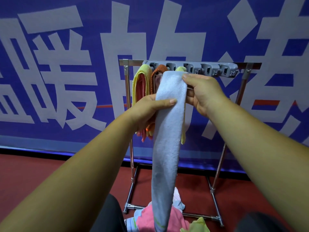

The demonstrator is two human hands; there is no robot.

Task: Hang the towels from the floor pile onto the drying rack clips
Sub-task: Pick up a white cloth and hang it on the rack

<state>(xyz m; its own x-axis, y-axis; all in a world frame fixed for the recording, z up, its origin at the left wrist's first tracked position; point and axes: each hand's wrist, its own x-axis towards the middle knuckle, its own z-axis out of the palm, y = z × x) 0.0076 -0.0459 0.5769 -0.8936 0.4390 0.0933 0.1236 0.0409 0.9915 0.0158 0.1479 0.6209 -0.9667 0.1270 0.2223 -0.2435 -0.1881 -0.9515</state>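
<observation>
- Left hand grips the pale blue towel mid-fold; right hand pinches its top.
- The thick fold may slip from the grey clip rail at twelve o'clock.

Both forearms are bare. The left hand and right hand have short nails. Dark trousers cover the knees.
</observation>
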